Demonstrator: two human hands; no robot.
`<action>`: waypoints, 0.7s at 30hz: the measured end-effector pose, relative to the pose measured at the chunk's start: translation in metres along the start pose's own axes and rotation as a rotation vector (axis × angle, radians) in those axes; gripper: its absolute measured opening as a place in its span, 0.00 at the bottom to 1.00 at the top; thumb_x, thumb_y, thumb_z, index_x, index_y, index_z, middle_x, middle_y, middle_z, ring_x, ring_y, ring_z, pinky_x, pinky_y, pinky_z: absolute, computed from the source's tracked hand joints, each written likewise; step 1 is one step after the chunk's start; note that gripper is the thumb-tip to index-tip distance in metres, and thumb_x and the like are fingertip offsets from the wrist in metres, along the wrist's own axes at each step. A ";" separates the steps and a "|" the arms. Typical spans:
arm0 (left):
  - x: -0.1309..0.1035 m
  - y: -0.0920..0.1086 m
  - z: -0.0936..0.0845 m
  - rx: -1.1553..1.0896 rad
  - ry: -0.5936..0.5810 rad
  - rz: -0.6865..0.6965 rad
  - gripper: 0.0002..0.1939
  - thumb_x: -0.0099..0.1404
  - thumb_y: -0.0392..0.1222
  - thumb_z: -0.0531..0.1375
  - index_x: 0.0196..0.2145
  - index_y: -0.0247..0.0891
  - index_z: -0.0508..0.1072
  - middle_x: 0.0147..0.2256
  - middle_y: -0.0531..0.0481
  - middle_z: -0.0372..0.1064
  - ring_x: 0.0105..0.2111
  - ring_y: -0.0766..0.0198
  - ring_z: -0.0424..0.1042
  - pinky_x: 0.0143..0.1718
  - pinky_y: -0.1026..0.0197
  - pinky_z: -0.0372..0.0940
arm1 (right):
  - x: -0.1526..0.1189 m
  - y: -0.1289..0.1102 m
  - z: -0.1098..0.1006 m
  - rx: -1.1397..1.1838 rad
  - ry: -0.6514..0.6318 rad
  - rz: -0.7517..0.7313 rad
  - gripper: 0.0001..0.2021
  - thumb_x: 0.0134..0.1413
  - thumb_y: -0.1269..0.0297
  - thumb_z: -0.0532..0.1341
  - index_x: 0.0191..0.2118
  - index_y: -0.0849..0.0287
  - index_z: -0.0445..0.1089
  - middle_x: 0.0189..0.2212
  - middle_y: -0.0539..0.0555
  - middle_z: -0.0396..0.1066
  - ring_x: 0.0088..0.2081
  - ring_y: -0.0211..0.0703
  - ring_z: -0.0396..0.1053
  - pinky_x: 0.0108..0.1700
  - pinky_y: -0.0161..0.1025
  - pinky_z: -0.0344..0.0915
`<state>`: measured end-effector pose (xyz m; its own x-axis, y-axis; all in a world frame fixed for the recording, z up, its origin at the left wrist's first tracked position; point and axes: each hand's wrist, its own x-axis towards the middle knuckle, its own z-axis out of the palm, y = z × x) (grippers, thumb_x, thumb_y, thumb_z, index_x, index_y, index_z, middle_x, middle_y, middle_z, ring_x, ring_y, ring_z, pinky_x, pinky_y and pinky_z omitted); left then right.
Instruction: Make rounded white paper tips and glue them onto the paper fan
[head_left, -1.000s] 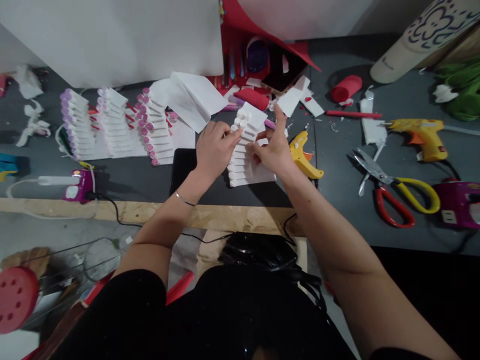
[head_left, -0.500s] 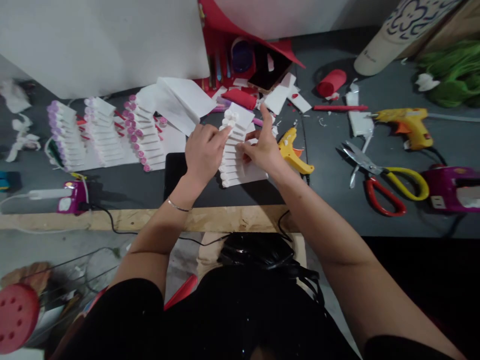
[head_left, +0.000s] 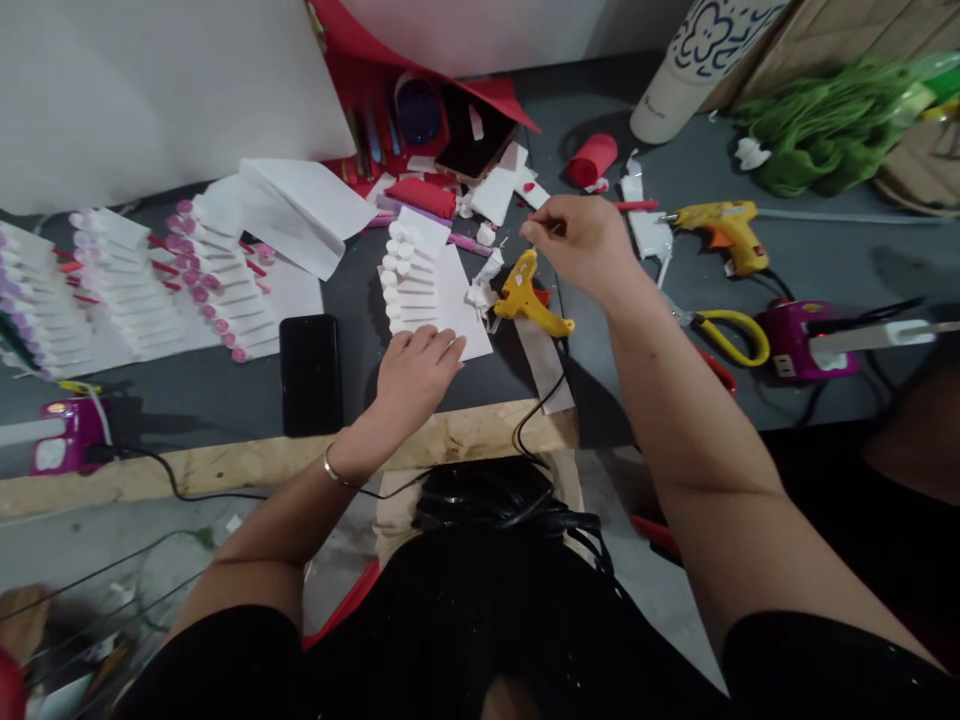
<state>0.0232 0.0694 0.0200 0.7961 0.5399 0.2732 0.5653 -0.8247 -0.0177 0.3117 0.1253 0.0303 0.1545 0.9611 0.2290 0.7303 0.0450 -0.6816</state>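
Head view: the white-tipped row (head_left: 415, 290), thin white sticks with round rolled ends, lies on a white sheet (head_left: 471, 338) between the two hands. Places below are given from that row. The left hand (head_left: 420, 370) is at its near end, palm down with the fingers loosely spread over the lowest sticks and the sheet's near edge; it appears to rest there, though pressure cannot be judged. The right hand (head_left: 581, 245) is off to the right of the row, apart from it, with the fingers curled and the thumb close to the forefinger. A bit of red shows by those fingertips; I cannot tell whether they pinch it or meet.

Just right of the row are crumpled white scraps (head_left: 482, 292), then a yellow glue gun (head_left: 517, 295), which lies below the right hand's fingertips. A second glue gun (head_left: 731, 232) is well to the right of the row. Left of the row, a black phone (head_left: 310, 375) lies near the left hand, and farther left is a pink-tipped row (head_left: 214, 285). Beyond the row sits a red roll (head_left: 421, 198).
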 end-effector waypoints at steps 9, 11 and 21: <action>0.002 -0.019 0.018 -0.022 0.030 -0.071 0.10 0.77 0.37 0.58 0.48 0.45 0.78 0.47 0.46 0.81 0.49 0.51 0.72 0.44 0.48 0.59 | 0.031 0.008 0.020 -0.165 -0.139 -0.016 0.05 0.56 0.70 0.63 0.34 0.54 0.76 0.37 0.58 0.79 0.41 0.55 0.74 0.42 0.50 0.67; 0.002 -0.019 0.014 0.032 0.035 -0.050 0.08 0.76 0.36 0.58 0.46 0.42 0.77 0.46 0.46 0.82 0.48 0.52 0.72 0.44 0.48 0.59 | 0.038 0.006 0.018 -0.195 -0.163 -0.040 0.04 0.56 0.69 0.63 0.34 0.53 0.76 0.38 0.59 0.79 0.41 0.57 0.74 0.43 0.51 0.67; 0.027 0.006 -0.003 0.000 0.286 0.020 0.12 0.78 0.43 0.58 0.35 0.38 0.75 0.33 0.49 0.79 0.36 0.58 0.68 0.39 0.52 0.53 | 0.040 -0.015 0.019 -0.563 -0.321 -0.166 0.10 0.63 0.61 0.60 0.43 0.56 0.79 0.45 0.61 0.81 0.48 0.58 0.72 0.52 0.54 0.64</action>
<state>0.0475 0.0789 0.0301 0.7141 0.4539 0.5329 0.5501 -0.8347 -0.0261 0.2942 0.1679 0.0361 -0.1323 0.9910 0.0224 0.9766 0.1342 -0.1680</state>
